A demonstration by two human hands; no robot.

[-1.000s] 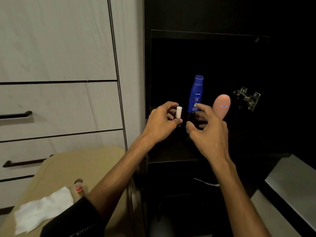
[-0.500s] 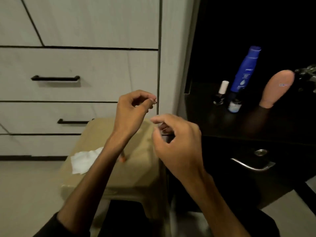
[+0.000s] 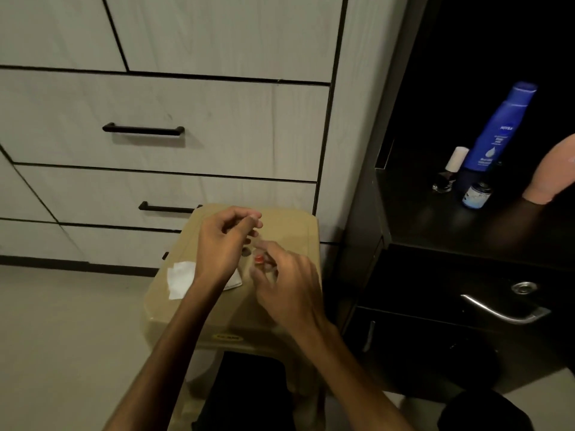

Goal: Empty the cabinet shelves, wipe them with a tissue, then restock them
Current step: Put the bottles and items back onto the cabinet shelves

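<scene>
Small red-capped bottle (image 3: 259, 260) stood mid-stool (image 3: 280, 225), right hand (image 3: 287, 287) fingers curling around it, grip unclear, left hand (image 3: 222, 241) hovering, fingers loosely curled, tissue (image 3: 180, 279) beside.

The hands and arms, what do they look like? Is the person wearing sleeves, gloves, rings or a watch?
Both are bare. The left hand and right hand have no gloves, and no rings or watch show. The forearms are uncovered down to the bottom edge of the picture, so no sleeve shows here. The fingers look slim, with short nails; the right hand's fingers are a bit blurred.
</scene>
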